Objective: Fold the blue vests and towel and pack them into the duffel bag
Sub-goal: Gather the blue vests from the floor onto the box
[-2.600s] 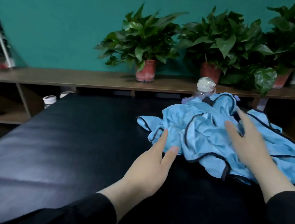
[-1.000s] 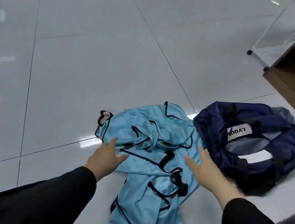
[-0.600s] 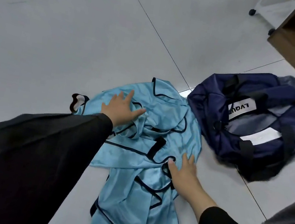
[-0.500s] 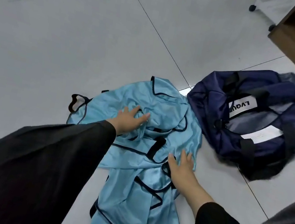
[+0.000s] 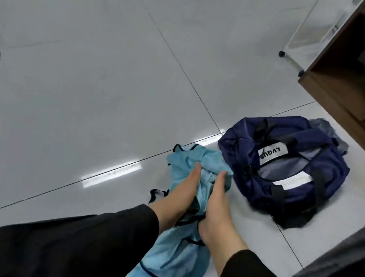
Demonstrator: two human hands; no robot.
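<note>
A: What are the hands doing?

B: Both are down in the bunched blue vests (image 5: 177,254) on the tiled floor (image 5: 90,73). The left hand (image 5: 180,186) and the right hand (image 5: 217,200) sit close together, side by side, with a ridge of blue cloth gathered between them.

A: Are they gripping the cloth?

B: The fingertips of both hands curl down into the fabric at the far end of the bundle and disappear in its folds, so both appear clamped on the vests. The backs of the hands face up, wrists nearly touching over a black-trimmed edge.

A: How do the vests lie?

B: In one long crumpled heap running from the near edge of the view, between the two black sleeves (image 5: 74,248), away toward the bag. A loop of black trim sticks out on the left side, near the left wrist. How many vests are in the heap I cannot tell.

A: And the bag?

B: The navy duffel bag (image 5: 293,167) lies on the floor just right of and beyond the hands, its top open, showing a grey lining, a white label and a white card. The far tip of the vests lies just beside its left end.

A: Anything else around?

B: A brown wooden shelf (image 5: 362,79) stands at far right, with a white wheeled rack (image 5: 300,44) beyond it.
</note>
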